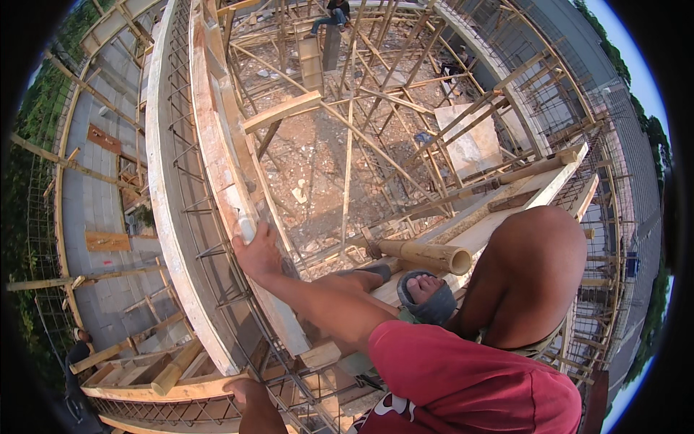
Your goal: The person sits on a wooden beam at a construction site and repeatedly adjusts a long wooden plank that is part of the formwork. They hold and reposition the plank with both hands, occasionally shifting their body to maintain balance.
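Note:
My right hand (pixel 260 252), at the end of the bare arm from the red sleeve, closes over the edge of a worn, whitish formwork board (pixel 211 134). A small pale piece (pixel 247 227) shows at its fingers; I cannot make out whether it is loose or part of the board. Lower down, my left hand (pixel 247 392) grips the end of a wooden board (pixel 181 391), part of its fingers hidden. Between the whitish board and a second long pale board (pixel 165 181) runs a cage of steel rebar (pixel 202 210).
My foot in a dark sandal (pixel 428 295) rests on planks beside a bamboo pole (pixel 426 254). Far below lies rubble-strewn ground (pixel 303 166) with wooden props. One person (pixel 334 16) sits at the top; another (pixel 76 358) is at lower left. Rebar and timber frames surround me.

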The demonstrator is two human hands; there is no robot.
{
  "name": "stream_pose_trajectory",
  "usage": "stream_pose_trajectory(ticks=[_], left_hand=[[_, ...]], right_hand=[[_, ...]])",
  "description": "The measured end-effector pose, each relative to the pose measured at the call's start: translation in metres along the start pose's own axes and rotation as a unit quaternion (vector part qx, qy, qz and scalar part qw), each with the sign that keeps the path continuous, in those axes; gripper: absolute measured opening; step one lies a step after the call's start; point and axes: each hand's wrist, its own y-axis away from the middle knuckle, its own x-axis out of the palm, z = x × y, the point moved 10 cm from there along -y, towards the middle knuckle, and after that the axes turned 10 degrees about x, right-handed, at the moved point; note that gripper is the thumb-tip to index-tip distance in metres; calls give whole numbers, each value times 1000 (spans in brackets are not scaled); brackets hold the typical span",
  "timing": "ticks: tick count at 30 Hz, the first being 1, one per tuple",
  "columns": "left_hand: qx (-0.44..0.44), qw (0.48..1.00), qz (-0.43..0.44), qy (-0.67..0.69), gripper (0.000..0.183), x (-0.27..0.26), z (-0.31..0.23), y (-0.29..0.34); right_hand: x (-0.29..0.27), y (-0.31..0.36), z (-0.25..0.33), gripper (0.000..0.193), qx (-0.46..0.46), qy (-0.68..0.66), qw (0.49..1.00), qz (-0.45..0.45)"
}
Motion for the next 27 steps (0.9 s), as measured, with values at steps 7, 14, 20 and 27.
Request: stream_pose_trajectory(ticks=[7,14,20,27], left_hand=[[-16,1000,-18,1,91,-4,5,5],[-56,995,35,70,87,27,26,-43],[-12,997,3,71,83,6,2,17],[30,996,30,76,83,41,-13,26]], right_hand=[[-1,1,0,70,-15,-11,999,-27],[1,-5,-4,65,-16,-6,999,-29],[7,-2,-4,64,-17,-21,1000,-14],[-5,-3,-7,69,-47,-39,998,1]])
